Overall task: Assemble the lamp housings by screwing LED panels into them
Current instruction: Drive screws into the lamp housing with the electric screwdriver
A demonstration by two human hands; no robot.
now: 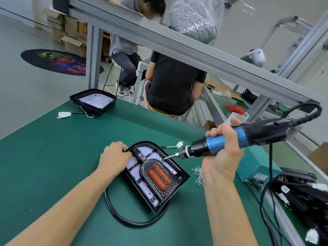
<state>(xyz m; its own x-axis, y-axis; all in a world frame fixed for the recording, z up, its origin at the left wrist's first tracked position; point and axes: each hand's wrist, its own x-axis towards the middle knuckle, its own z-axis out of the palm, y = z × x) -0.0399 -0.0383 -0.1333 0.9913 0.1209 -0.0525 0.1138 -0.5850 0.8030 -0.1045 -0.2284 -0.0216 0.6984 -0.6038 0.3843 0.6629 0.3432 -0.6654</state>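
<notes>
You worked at the green table (pixel 53 157). The lamp (pixel 156 176) lay in front of you, its light board inside. Your left hand (pixel 115 157) gripped its top edge. Your right hand (pixel 223 150) squeezed the screwdriver (pixel 230 141), tip at the rim. One lamp (pixel 93 101) waited behind. Loose screws (pixel 198 174) remained, so more looked left.

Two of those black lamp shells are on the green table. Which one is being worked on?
The near lamp housing, with two orange strips: the left hand grips its rim and the screwdriver tip meets it. The far housing lies untouched.
</notes>
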